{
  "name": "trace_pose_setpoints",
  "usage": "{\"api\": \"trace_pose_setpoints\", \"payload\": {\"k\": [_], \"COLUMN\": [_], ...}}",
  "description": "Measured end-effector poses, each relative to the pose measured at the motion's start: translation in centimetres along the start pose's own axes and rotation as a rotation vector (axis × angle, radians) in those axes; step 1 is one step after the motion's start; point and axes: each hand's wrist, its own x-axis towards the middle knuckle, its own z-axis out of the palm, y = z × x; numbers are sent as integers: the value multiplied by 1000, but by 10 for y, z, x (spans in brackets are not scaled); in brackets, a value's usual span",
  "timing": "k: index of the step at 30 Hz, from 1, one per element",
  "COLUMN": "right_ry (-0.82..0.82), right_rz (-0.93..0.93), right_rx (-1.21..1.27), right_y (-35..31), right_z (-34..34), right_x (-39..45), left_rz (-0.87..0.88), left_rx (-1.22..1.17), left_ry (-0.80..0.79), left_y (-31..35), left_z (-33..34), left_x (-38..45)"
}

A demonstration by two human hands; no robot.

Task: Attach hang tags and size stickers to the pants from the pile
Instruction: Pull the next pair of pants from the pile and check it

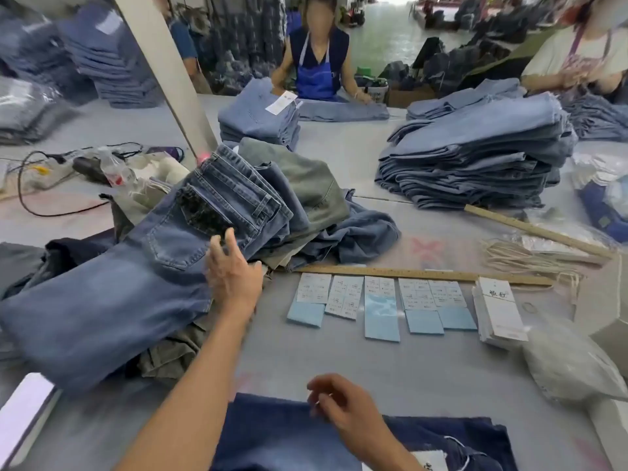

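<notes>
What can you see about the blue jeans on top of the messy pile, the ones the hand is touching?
The jeans are faded blue denim, paler in patches, with tan stitching. They lie slanted across the pile, back side up, waistband away from the person, legs hanging toward the left table edge. You can see a back pocket, belt loops and a dark patch by the waistband. The left hand rests against them beside the pocket, fingers spread. Olive and darker pants lie underneath.

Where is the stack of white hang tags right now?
In the head view the stack of white hang tags lies on the table at right, at the right end of the row of sticker sheets, just below the wooden ruler.
</notes>
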Motion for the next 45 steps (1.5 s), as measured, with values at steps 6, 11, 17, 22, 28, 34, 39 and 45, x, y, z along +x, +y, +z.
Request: {"api": "trace_pose_setpoints", "payload": {"k": [6, 11, 17, 22, 28, 34, 39, 45], "right_ry": [-15, 2, 86, 155, 67, -160, 234, 149], "right_rz": [35, 125, 77, 27, -171, -221, -38, -168], "right_rx": [-19, 73, 513, 757, 821, 702, 890, 716], "right_y": [-3, -11, -76, -162, -177, -169, -161, -170], "right_z": [21, 19, 32, 60, 80, 89, 82, 105], "right_x": [16, 50, 139, 212, 206, 190, 194, 186], "left_rz": [144, 283, 403, 512, 205, 52, -184, 93], "left_rx": [383, 130, -92, -206, -650, -1103, -1220, -1185], "left_ry": [-99, 150, 288, 66, -197, -121, 144, -388], "left_y": [-10, -40, -68, -90, -99, -85, -80, -65], "left_z": [35, 33, 15, 7, -26, -46, -46, -48], "left_x": [57, 65, 39, 7, 25, 38, 53, 36]}}
